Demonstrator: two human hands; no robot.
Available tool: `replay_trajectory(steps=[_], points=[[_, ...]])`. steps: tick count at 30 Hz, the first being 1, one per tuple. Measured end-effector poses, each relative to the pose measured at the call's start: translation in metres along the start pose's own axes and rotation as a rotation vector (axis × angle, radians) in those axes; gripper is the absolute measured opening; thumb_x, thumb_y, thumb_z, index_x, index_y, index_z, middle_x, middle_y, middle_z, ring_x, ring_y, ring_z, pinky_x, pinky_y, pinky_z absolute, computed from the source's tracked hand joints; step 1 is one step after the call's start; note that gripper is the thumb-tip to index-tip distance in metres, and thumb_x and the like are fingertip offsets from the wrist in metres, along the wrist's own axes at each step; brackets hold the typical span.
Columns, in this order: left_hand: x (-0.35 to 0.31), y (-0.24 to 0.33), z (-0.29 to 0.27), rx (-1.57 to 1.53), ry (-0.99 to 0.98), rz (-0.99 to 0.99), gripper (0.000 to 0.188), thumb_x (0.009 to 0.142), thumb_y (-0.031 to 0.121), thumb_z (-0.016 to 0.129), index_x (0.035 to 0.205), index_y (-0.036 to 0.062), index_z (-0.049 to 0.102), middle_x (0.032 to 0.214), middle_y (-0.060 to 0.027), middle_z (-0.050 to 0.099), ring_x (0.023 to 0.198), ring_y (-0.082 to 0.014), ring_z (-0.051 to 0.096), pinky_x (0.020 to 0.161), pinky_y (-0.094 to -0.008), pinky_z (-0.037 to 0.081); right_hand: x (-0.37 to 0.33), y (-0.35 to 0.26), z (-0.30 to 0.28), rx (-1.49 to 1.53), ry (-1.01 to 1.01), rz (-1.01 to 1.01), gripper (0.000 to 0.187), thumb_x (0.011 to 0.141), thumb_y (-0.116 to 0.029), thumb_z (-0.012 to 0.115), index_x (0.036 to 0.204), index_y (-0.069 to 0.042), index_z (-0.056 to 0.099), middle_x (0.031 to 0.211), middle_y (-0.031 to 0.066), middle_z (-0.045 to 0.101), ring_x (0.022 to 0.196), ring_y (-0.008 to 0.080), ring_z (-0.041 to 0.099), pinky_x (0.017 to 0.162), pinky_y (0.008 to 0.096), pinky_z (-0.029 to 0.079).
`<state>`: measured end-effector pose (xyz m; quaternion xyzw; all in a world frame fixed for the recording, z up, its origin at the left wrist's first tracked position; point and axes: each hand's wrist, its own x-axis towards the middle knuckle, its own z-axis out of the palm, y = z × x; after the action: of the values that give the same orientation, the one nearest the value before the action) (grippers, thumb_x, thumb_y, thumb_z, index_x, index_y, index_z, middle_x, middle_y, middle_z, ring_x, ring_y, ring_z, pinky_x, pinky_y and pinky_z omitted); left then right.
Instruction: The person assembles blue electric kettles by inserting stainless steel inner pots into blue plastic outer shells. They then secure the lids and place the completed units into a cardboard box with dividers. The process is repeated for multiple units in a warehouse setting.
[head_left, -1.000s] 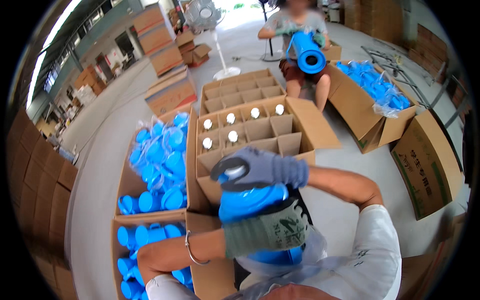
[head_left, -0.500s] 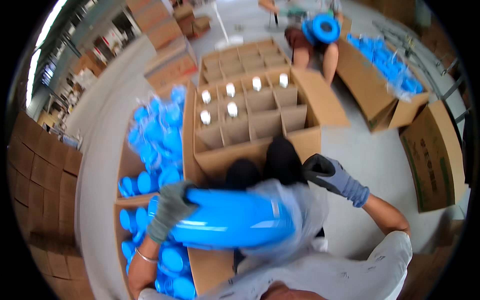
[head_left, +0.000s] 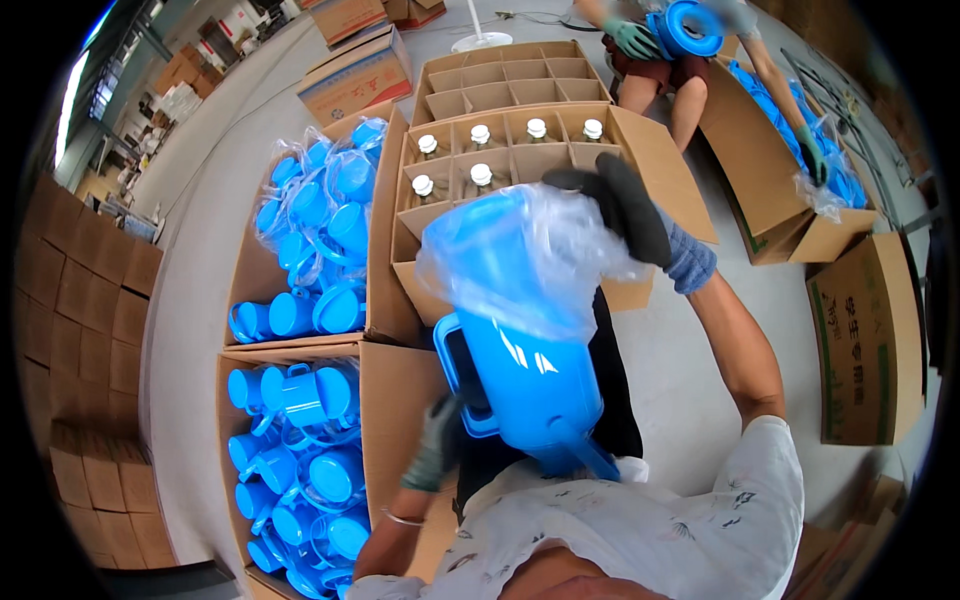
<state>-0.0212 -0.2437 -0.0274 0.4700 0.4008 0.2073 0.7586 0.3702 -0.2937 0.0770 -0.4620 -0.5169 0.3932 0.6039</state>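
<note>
A large blue plastic jug [head_left: 535,385] with a loop handle stands tilted at my lap, its spout near my shirt. A clear plastic bag [head_left: 560,255] covers its far end in loose folds. My right hand [head_left: 640,215], in a dark-palmed grey glove, grips the bag at its right side, though folds partly hide the contact. Beside the lower handle is my gloved left hand [head_left: 432,445], smeared by motion; whether its fingers close on the handle is unclear. Beyond the jug, a divided carton [head_left: 625,165] holds several bottles with white tops [head_left: 482,176].
To my left, two cartons hold bagged blue jugs [head_left: 345,175] and loose blue handled cups [head_left: 335,475]. Behind the bottles stands another divided carton [head_left: 520,85]. At the far right, a co-worker's gloved hand [head_left: 812,155] reaches into a carton [head_left: 750,160]. A tall carton [head_left: 865,340] stands nearer.
The jug has swung from lying sideways to pointing away from me. My right hand has moved forward with the bag; my left hand has shifted right and down to the handle side.
</note>
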Motion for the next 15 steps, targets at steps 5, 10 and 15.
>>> replay_trajectory(steps=[5,10,15], points=[[0.031,0.109,-0.025,0.303,0.015,0.576,0.063,0.090,0.017,0.057,0.143,0.0076,0.025,0.144,-0.0096,0.032,0.122,-0.0225,0.046,0.098,-0.0348,0.043,0.025,-0.016,-0.003,-0.077,-0.106,-0.054,0.048,0.092,-0.023,0.054,0.135,-0.006,0.042,0.125,0.0119,0.054,0.114,0.0204,0.053,0.100,0.0323,0.042],[0.087,0.130,0.010,0.249,-0.109,0.643,0.066,0.083,-0.001,0.059,0.141,0.0067,0.030,0.139,-0.0098,0.039,0.117,-0.0196,0.049,0.094,-0.0318,0.045,0.099,-0.040,0.037,-0.442,-0.200,0.111,0.030,0.088,-0.022,0.061,0.111,-0.003,0.062,0.102,0.0080,0.065,0.093,0.0169,0.060,0.081,0.0259,0.047],[0.067,0.092,-0.034,0.231,-0.039,0.496,0.031,0.085,0.000,0.056,0.115,-0.0025,0.055,0.110,-0.0097,0.061,0.100,-0.0158,0.058,0.086,-0.0277,0.049,0.135,-0.016,0.023,-0.104,-0.681,0.372,0.030,0.085,-0.013,0.057,0.113,-0.003,0.063,0.108,0.0081,0.064,0.095,0.0161,0.059,0.084,0.0295,0.046]])
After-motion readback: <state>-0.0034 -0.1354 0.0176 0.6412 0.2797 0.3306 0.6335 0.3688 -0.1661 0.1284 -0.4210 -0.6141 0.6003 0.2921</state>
